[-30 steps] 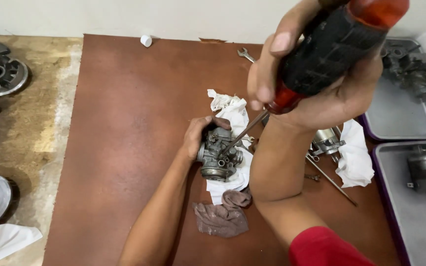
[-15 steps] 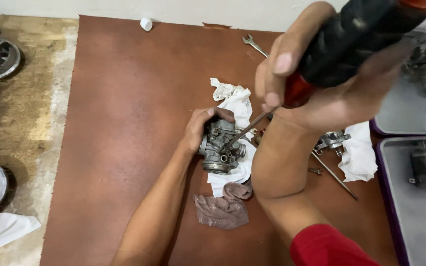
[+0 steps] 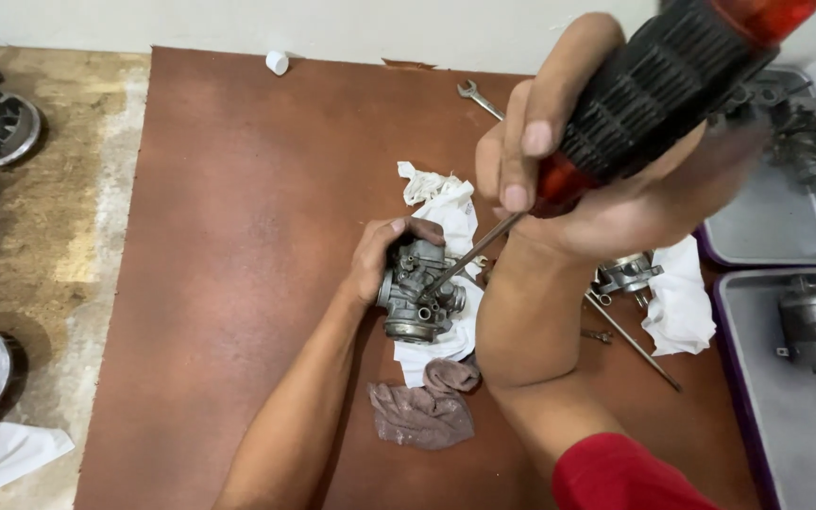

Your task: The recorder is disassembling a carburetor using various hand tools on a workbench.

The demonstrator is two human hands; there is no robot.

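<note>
Carburetor (image 3: 419, 297), grey cast metal with brass fittings, sits on a white rag (image 3: 446, 212) on the brown mat (image 3: 238, 236). Left hand (image 3: 380, 257) wraps closed around it. Right hand (image 3: 578, 179) grips a screwdriver (image 3: 654, 90), tip touching the carburetor.

light: bright, even, soft | shadows: faint under forearms on brown mat (image 3: 238, 236) | glare: none | blur: right hand (image 3: 616, 179) and screwdriver handle (image 3: 672, 85) near lens, soft, smeared | centre: sharp
</note>
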